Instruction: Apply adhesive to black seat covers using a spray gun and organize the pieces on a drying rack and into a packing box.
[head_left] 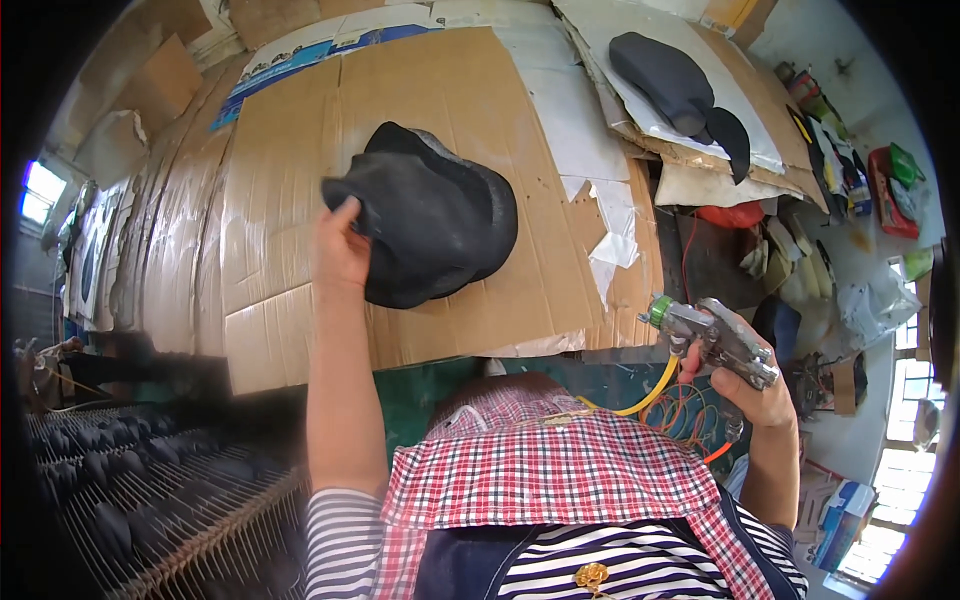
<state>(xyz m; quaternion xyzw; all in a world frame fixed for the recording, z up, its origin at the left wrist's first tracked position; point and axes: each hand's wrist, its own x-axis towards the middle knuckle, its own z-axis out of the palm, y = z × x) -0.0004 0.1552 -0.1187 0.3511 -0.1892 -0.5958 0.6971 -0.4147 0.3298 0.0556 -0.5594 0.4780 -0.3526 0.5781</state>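
Gripping black pad [435, 215], left hand [340, 250]

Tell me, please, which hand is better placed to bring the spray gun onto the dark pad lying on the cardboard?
Right, probably. The right hand already grips the spray gun, held off beside the cardboard sheet. The left hand is busy pinching the edge of the dark moulded pad.

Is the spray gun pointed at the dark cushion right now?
No. The right hand holds the spray gun off to the side, away from the dark foam pad gripped by the left hand.
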